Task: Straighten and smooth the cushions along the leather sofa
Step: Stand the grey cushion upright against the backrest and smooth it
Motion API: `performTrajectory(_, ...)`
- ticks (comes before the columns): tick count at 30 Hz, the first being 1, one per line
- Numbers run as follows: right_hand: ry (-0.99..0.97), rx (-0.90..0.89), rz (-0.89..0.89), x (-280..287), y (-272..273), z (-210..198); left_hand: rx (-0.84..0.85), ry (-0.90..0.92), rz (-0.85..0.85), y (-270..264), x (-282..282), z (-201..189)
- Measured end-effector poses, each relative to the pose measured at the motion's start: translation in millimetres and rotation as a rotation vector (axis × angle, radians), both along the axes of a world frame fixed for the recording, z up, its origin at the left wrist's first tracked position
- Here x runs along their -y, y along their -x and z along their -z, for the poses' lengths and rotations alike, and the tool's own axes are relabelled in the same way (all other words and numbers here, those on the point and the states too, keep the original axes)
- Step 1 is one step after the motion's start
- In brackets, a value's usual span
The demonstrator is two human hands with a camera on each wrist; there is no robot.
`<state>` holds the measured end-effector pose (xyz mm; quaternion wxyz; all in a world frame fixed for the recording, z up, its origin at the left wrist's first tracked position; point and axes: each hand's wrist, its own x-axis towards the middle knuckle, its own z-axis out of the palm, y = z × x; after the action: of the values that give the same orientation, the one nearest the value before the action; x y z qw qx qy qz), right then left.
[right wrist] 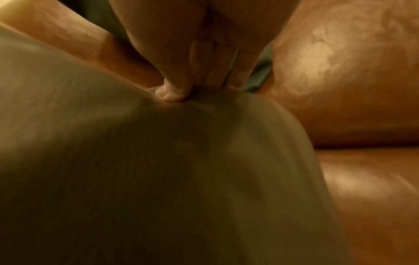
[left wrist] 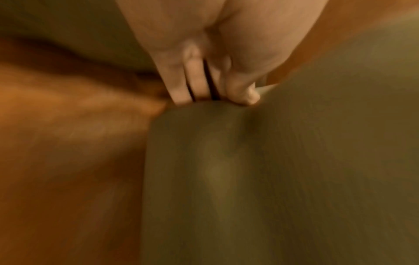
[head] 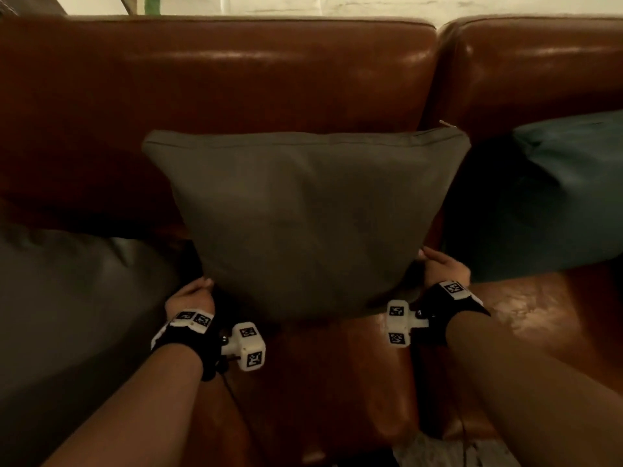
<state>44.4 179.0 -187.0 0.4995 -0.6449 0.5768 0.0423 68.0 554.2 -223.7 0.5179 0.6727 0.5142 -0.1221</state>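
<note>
A grey-brown cushion [head: 310, 217] stands upright on the brown leather sofa [head: 236, 72], leaning on the backrest near the seam between two back sections. My left hand [head: 194, 294] grips its lower left corner. In the left wrist view the fingers [left wrist: 192, 84] and thumb pinch the fabric of the cushion [left wrist: 272, 170]. My right hand [head: 441, 266] grips the lower right corner. In the right wrist view the thumb [right wrist: 170, 93] and fingers pinch the cushion [right wrist: 147, 170] at its edge.
A dark grey cushion [head: 67, 298] lies on the seat at the left. A teal cushion [head: 546, 197] leans on the backrest at the right. Bare leather seat [head: 337, 382] shows in front of the held cushion. A pale wall runs behind the sofa.
</note>
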Motion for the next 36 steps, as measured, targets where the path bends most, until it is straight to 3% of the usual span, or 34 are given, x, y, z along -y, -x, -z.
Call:
performTrajectory(6,-0.097,0.064,-0.114,6,18,10,0.042,-0.056,0.072,7,5,4)
performTrajectory(11,-0.111,-0.181,-0.330,-2,35,35,-0.048,-0.063,0.174,36,23,4)
performTrajectory(15,0.019,-0.248,-0.357,4,35,43,-0.019,-0.183,0.223,24,21,6)
performTrajectory(20,0.065,-0.073,-0.214,10,35,43,-0.091,-0.300,0.409,24,18,3)
performTrajectory(29,0.068,-0.101,-0.329,27,38,65,-0.162,-0.328,0.437,23,10,13)
performTrajectory(32,0.121,-0.054,-0.293,31,37,41,-0.177,-0.313,0.425,24,13,-4)
performTrajectory(34,0.296,0.132,-0.212,33,31,-1,-0.021,-0.321,0.421,29,22,-29)
performTrajectory(36,0.529,0.435,-0.195,22,21,-55,0.316,-0.488,0.453,33,37,-71)
